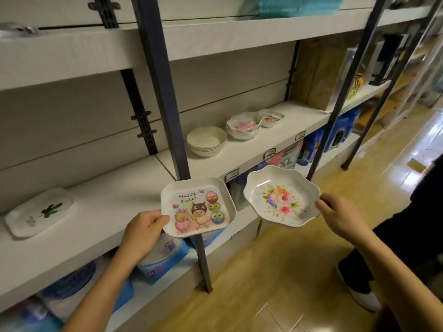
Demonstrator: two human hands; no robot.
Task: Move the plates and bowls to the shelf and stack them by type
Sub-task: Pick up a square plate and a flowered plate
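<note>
In front of the white shelf (107, 212), your left hand (143, 226) pinches the near-left edge of a square Easter plate (197, 207). Your right hand (338, 216) pinches the right rim of a flowered dish (281, 196). Both are held off the shelf. On the shelf sit a white bowl stack (206, 141), a flowered dish stack (243, 127) to its right, and a leaf plate (38, 213) at the left.

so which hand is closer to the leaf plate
Left. The left hand is to the right of the leaf plate; the right hand is farther right.
</note>
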